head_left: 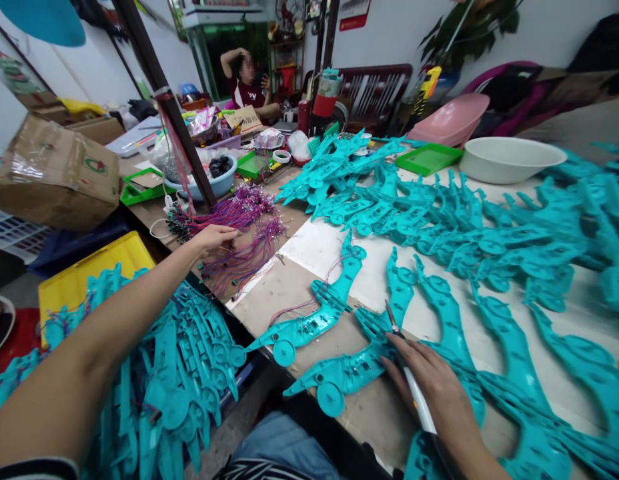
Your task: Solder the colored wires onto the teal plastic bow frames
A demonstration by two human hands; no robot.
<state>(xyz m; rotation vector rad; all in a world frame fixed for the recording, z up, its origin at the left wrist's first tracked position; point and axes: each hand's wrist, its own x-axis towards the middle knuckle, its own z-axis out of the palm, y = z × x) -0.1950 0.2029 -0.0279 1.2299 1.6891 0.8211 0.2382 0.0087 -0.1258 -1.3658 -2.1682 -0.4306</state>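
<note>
My left hand (217,241) reaches over a pile of thin purple and red wires (259,250), its fingers pressed together at the wires; what is between the fingertips is hidden. A soldering iron (417,390) with a white handle is in my right hand (434,383), its tip pointing up and away over the turquoise plastic part (349,367) nearest me. Another turquoise part (309,327), to the left of that one, has thin wires running from it. More such curved parts (507,340) lie in a row to the right.
A large heap of turquoise parts (399,200) covers the table's far side. Below left, more fill a container beside a yellow tray (97,267). A dark post (167,110) rises near the wires. Behind are a white basin (512,160), a green tray (429,159) and a seated person (247,87).
</note>
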